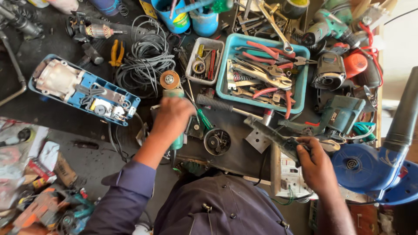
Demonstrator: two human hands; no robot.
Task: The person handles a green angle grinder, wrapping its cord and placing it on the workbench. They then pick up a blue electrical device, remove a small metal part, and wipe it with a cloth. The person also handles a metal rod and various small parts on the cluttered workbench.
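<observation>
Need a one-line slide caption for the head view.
Left hand grips a green angle grinder; right hand holds a dark tool handle beside a blue plastic tray.

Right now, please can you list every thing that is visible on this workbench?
angle grinder: one, green, centre, under left hand
plastic tray of pliers: one, light blue, upper centre
small tray: one, white, beside blue tray
opened tool housing: one, blue, left
coiled cable: one, grey, upper left
blower: one, blue, right
dark tool: one, in right hand
left hand: on grinder
right hand: gripping dark tool
</observation>
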